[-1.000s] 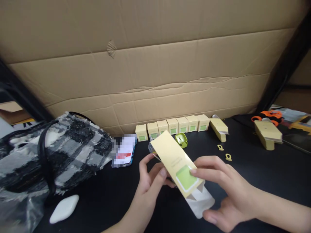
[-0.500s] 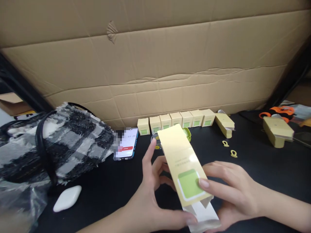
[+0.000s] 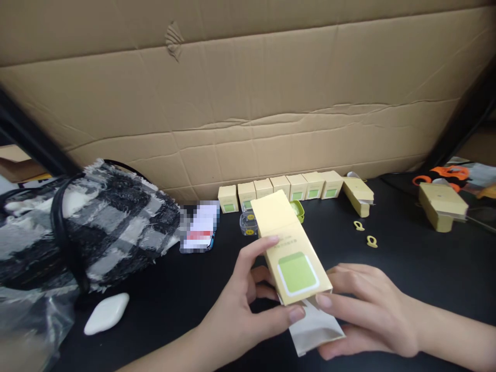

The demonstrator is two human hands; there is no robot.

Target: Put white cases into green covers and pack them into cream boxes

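Note:
A pale yellow cardboard box (image 3: pixel 284 222) with a green picture on its face is held between both hands, tilted, its near end open. From that end a white flap (image 3: pixel 315 325) hangs toward me. My left hand (image 3: pixel 248 305) grips the box from the left, with the index finger on the printed face and the thumb by the open end. My right hand (image 3: pixel 375 312) is closed on the lower right edge, fingertips by the flap. Just beyond the box are a clear plastic case (image 3: pixel 248 222) with yellow marks and a green container (image 3: pixel 297 211), both partly hidden.
Several small yellow boxes (image 3: pixel 296 186) line the cardboard wall (image 3: pixel 248 77). Two opened boxes (image 3: pixel 358 194) (image 3: pixel 442 204) lie to the right, near two small yellow rings (image 3: pixel 372 241). Leftward are a phone (image 3: pixel 199 227), a white rounded object (image 3: pixel 106 313) and a checked bag (image 3: pixel 124 227).
My left index finger has come down onto the box's printed face. The box has shifted slightly up and left, and more of the white flap shows at its open end.

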